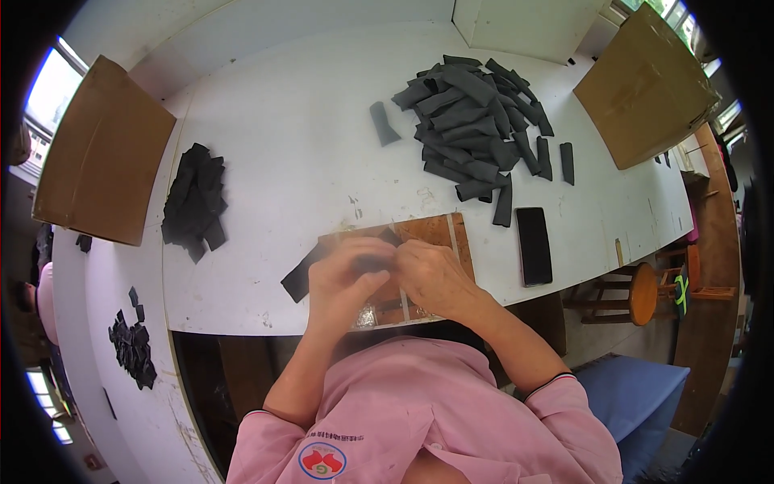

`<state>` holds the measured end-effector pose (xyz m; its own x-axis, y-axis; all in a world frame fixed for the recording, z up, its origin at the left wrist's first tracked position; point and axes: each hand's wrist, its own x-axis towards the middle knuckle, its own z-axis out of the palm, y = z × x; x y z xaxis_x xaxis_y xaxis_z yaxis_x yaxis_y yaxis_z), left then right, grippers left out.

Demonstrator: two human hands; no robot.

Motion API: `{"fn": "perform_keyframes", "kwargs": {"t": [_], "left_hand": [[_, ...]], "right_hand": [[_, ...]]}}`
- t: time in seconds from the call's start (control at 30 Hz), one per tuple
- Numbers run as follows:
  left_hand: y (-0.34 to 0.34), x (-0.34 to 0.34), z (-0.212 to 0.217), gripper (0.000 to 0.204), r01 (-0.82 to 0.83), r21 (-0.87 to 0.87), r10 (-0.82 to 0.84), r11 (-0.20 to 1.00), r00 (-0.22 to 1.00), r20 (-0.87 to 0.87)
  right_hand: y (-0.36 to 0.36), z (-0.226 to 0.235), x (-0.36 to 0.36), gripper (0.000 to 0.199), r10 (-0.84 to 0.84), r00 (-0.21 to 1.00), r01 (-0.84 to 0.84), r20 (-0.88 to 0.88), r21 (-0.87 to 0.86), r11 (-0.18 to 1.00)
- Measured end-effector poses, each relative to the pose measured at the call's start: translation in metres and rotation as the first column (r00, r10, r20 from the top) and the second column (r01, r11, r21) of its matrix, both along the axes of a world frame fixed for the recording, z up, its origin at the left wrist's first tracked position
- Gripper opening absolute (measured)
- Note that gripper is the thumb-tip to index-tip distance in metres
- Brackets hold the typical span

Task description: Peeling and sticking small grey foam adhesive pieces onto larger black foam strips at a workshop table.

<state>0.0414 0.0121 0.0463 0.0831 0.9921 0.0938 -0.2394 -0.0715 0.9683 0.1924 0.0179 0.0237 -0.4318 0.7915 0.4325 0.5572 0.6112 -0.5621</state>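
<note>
My left hand point(343, 274) and my right hand point(435, 276) meet above a brown board point(439, 232) at the table's near edge. Between them is a dark fabric piece point(372, 264), mostly covered by my fingers. Curled fingers of my left hand grip it, a little blurred, with the thumb toward the right hand. The fingers of my right hand are pinched together on its right end. Another stretch of black fabric point(298, 278) shows beside my left hand; whether it joins the held piece I cannot tell.
A heap of dark grey fabric tubes point(472, 121) lies at the far right, with one loose tube point(384, 123) beside it. Flat black pieces point(195, 202) are piled at left. A phone point(534, 246) lies right of the board. Cardboard boxes point(105, 153) point(645, 89) flank the table.
</note>
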Motion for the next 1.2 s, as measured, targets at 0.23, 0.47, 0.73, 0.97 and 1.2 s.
{"fn": "perform_keyframes", "kwargs": {"t": [0.23,0.47,0.73,0.97,1.2], "left_hand": [[-0.002,0.003,-0.015,0.011,0.060,0.042,-0.047,0.997,0.961,-0.271],[0.002,0.010,-0.004,0.011,0.086,0.280,0.057,0.956,0.883,-0.466],[-0.003,0.005,0.001,0.012,0.106,0.108,-0.116,0.989,0.989,0.095],[-0.002,0.003,-0.001,0.011,0.137,0.072,-0.140,0.988,0.989,0.048],[-0.006,0.008,0.003,0.014,0.064,0.186,-0.058,0.980,0.998,-0.039]], "right_hand": [[-0.003,-0.011,-0.002,0.012,0.003,1.000,-0.003,0.009,0.005,1.000],[0.000,-0.014,0.004,0.014,0.065,0.993,-0.064,-0.096,0.011,0.998],[-0.002,-0.008,0.002,0.017,-0.004,0.997,0.000,-0.071,-0.053,0.999],[-0.005,-0.014,-0.002,0.015,-0.042,0.997,0.039,-0.064,-0.048,0.998],[-0.007,-0.014,0.000,0.016,-0.068,0.994,0.064,-0.083,-0.052,0.997]]}}
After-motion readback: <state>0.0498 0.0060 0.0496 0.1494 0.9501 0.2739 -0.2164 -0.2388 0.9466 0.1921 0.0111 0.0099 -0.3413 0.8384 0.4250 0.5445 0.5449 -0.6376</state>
